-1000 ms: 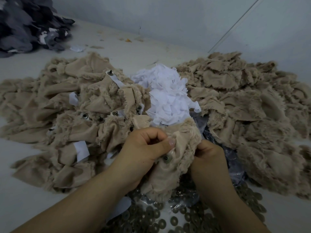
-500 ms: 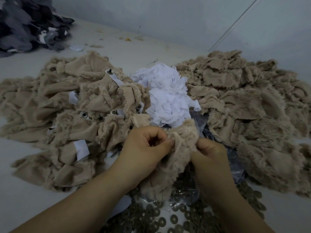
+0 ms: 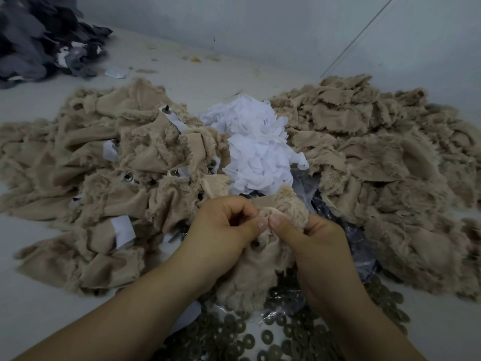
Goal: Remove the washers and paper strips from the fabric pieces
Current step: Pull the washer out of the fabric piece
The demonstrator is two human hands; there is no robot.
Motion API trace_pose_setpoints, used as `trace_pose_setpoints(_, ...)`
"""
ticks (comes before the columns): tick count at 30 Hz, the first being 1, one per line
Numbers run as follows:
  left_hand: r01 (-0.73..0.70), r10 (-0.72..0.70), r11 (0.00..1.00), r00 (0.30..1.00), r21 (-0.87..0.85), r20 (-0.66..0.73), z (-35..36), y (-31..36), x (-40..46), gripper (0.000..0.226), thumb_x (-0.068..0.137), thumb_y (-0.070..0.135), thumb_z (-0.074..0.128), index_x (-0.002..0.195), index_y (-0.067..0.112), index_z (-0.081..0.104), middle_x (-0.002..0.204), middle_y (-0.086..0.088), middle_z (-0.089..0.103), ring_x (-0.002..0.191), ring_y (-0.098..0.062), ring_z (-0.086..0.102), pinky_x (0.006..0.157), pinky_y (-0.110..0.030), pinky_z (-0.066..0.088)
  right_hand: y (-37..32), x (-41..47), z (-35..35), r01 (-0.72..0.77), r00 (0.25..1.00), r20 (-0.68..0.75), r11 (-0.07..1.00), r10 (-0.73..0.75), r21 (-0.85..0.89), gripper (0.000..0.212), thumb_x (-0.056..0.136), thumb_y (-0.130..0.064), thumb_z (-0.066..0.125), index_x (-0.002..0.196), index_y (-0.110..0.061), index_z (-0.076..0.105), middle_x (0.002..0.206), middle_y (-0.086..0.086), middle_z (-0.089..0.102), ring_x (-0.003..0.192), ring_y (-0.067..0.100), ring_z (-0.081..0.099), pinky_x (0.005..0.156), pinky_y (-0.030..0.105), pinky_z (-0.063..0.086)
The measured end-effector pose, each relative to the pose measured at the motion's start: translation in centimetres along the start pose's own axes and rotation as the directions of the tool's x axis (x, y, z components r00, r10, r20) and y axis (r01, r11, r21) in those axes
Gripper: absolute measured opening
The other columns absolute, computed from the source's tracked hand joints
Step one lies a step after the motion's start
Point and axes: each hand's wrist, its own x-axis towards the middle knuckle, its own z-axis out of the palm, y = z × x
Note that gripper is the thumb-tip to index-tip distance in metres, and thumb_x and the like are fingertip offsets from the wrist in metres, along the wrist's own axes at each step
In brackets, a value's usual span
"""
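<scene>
Both hands hold one beige furry fabric piece in front of me. My left hand pinches its upper edge with thumb and curled fingers. My right hand grips the bunched top of the same piece, thumb tip against the left thumb. A small dark spot shows on the fabric just below the thumbs; I cannot tell if it is a washer. Loose dark washers lie scattered on the table below the hands. White paper strips are heaped behind the hands.
A beige fabric pile with white strips and metal studs still in it lies on the left. Another beige pile lies on the right. Crumpled clear plastic lies beside the right hand. Dark grey fabric sits far left, near the wall.
My hands have drawn together, so the thumbs now meet on the fabric's top. The piece is more bunched up, and the washer seen a second ago is out of sight.
</scene>
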Motion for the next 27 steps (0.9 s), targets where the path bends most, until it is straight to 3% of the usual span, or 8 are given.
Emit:
trace_pose_setpoints(3, -0.001, 0.001, 1.0, 1.0, -0.008, -0.027, 0.17, -0.04, -0.08, 0.021, 0.085, -0.003, 0.069, 0.065, 0.0, 0.061, 0.052, 0.0, 0.056, 0.047, -0.006, 0.047, 0.047, -0.016, 0.038, 0.02, -0.13, 0.2, 0.033, 0.999, -0.037, 0.999, -0.035, -0.04, 0.019, 0.075, -0.026, 0.079, 0.087, -0.013, 0.08, 0.087, 0.014, 0.078, 0.083, 0.034, 0.076, 0.073, 0.047, 0.063)
trace_pose_setpoints(7, -0.096, 0.103, 0.983, 0.994, 0.157, -0.039, 0.41, 0.19, -0.14, 0.027, 0.083, -0.004, 0.07, 0.06, 0.008, 0.06, 0.05, 0.007, 0.054, 0.046, -0.002, 0.046, 0.047, -0.016, 0.038, -0.08, -0.27, 0.15, 0.064, 0.993, -0.091, 0.994, -0.072, -0.085, 0.003, 0.082, -0.015, 0.079, 0.084, -0.014, 0.08, 0.081, 0.013, 0.078, 0.078, 0.034, 0.076, 0.067, 0.047, 0.064)
trace_pose_setpoints(10, -0.115, 0.131, 0.97, 0.99, 0.214, -0.06, 0.42, 0.15, -0.06, 0.03, 0.081, -0.006, 0.069, 0.058, 0.01, 0.059, 0.05, 0.009, 0.053, 0.046, -0.001, 0.046, 0.047, -0.015, 0.038, -0.05, -0.4, 0.24, 0.074, 0.99, -0.111, 0.994, -0.082, -0.078, 0.007, 0.082, -0.009, 0.079, 0.083, -0.016, 0.081, 0.079, 0.01, 0.078, 0.074, 0.029, 0.076, 0.061, 0.04, 0.063)
trace_pose_setpoints(13, -0.116, 0.133, 0.971, 0.988, 0.211, -0.073, 0.42, 0.03, -0.08, 0.031, 0.079, -0.008, 0.068, 0.057, 0.012, 0.057, 0.049, 0.01, 0.051, 0.045, -0.001, 0.045, 0.045, -0.015, 0.037, 0.06, -0.43, 0.34, 0.098, 0.986, -0.124, 0.99, -0.11, -0.099, 0.009, 0.081, -0.007, 0.08, 0.081, -0.016, 0.081, 0.077, 0.009, 0.078, 0.071, 0.027, 0.076, 0.059, 0.038, 0.062)
trace_pose_setpoints(17, -0.095, 0.117, 0.97, 0.989, 0.222, -0.086, 0.41, 0.01, -0.08, 0.028, 0.078, -0.006, 0.071, 0.059, 0.012, 0.061, 0.051, 0.004, 0.056, 0.048, -0.006, 0.05, 0.046, -0.018, 0.04, 0.19, -0.3, 0.37, 0.063, 0.989, -0.131, 0.995, -0.072, -0.075, 0.009, 0.081, -0.005, 0.079, 0.082, -0.014, 0.08, 0.079, 0.012, 0.078, 0.074, 0.03, 0.076, 0.064, 0.045, 0.063)
trace_pose_setpoints(24, -0.108, 0.145, 0.97, 0.976, 0.216, -0.164, 0.8, 0.12, -0.21, 0.026, 0.077, 0.001, 0.073, 0.058, 0.015, 0.064, 0.054, -0.003, 0.062, 0.047, -0.008, 0.053, 0.044, -0.02, 0.044, -0.09, -0.45, 0.41, 0.106, 0.984, -0.137, 0.993, -0.112, -0.047, 0.006, 0.082, -0.009, 0.079, 0.08, -0.015, 0.08, 0.077, 0.012, 0.077, 0.074, 0.031, 0.076, 0.06, 0.039, 0.062)
trace_pose_setpoints(27, -0.126, 0.146, 0.981, 0.98, 0.147, -0.134, 0.74, 0.0, -0.41, 0.025, 0.079, -0.002, 0.073, 0.061, 0.015, 0.066, 0.054, 0.0, 0.063, 0.047, -0.006, 0.054, 0.045, -0.017, 0.043, -0.41, -0.28, 0.17, 0.111, 0.976, -0.174, 0.987, -0.13, -0.116, 0.005, 0.081, -0.012, 0.081, 0.076, -0.012, 0.078, 0.074, 0.014, 0.076, 0.074, 0.038, 0.074, 0.062, 0.051, 0.063)
